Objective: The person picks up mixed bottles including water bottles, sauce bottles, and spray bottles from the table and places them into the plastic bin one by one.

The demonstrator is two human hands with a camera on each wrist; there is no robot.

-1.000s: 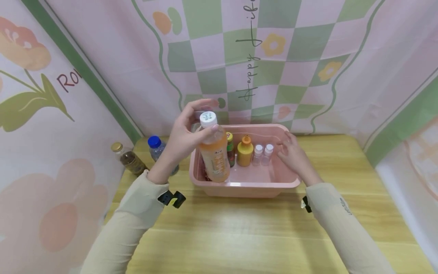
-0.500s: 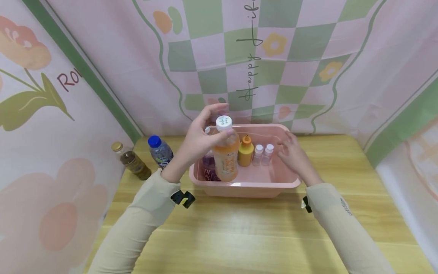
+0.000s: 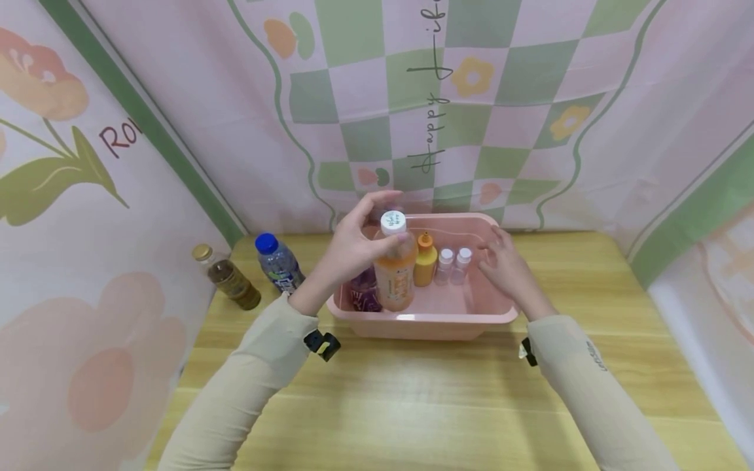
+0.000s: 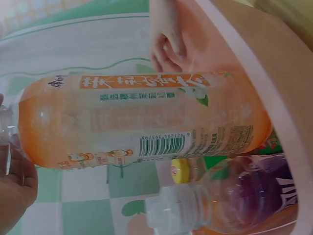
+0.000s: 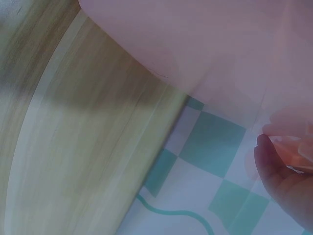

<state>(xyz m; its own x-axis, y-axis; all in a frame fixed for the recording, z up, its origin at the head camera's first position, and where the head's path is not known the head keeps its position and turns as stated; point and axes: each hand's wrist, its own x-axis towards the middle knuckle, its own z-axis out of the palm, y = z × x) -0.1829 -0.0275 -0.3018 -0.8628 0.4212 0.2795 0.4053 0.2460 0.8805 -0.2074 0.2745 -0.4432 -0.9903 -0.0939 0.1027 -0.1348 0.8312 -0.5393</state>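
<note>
Left hand (image 3: 353, 242) grips the white-capped orange drink bottle (image 3: 396, 282) by the neck, thumb in front and fingers curled round behind; bottle is near upright, lower part inside the pink plastic tub (image 3: 432, 318), toward its left end. Purple-labelled bottle (image 3: 366, 296) just to its left, a yellow-capped bottle (image 4: 180, 171) also beside it in the left wrist view, yellow squeeze bottle (image 3: 425, 267) just to its right, then two small clear bottles with white caps (image 3: 453, 267). Right hand (image 3: 508, 267) has its fingers bent over the tub's right wall, holding that end, no bottle in them; looks like bracing. Outside on the tabletop (image 3: 412, 405), left of the tub: blue-capped bottle (image 3: 278, 263) and gold-capped bottle of brown liquid (image 3: 232, 282), neither held. Step in hand, as judged: setting the orange drink bottle into the gap among the others; whether its base touches the tub floor, can't tell, near rim and neighbours crowd the view. Next move calls for a straight, gentle lower if the base is off the floor, bottle kept upright and clear of the squeeze bottle, then loosening the neck grip only once it stands by itself, right hand steadying the tub meanwhile
</note>
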